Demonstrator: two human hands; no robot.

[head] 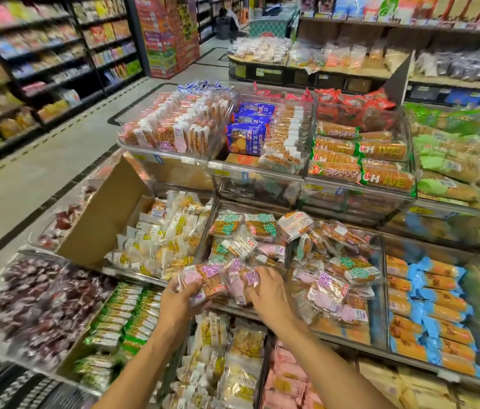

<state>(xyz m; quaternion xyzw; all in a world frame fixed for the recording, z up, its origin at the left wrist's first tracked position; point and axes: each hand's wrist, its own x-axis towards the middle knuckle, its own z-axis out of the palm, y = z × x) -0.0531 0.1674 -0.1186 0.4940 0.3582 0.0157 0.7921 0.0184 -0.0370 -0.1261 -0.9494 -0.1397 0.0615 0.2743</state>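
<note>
I stand at a tiered snack display of clear acrylic bins. My left hand [180, 296] grips a small stack of clear-wrapped snack packets with pink and purple labels [203, 278] at the front edge of the middle-tier bin [380, 240]. My right hand [268, 290] lies on more of the same pink-labelled packets [240, 280] right beside them, fingers curled over them. Loose packets with green and pink labels [262, 228] fill the bin behind both hands.
An open cardboard box [100, 219] leans in the bin to the left. White-wrapped cakes [168, 231], dark red sweets [41, 305], blue-ended biscuit rolls [430, 305] and upper bins of crackers [359, 154] surround it. An aisle floor [41, 160] and stocked shelves [41, 54] lie left.
</note>
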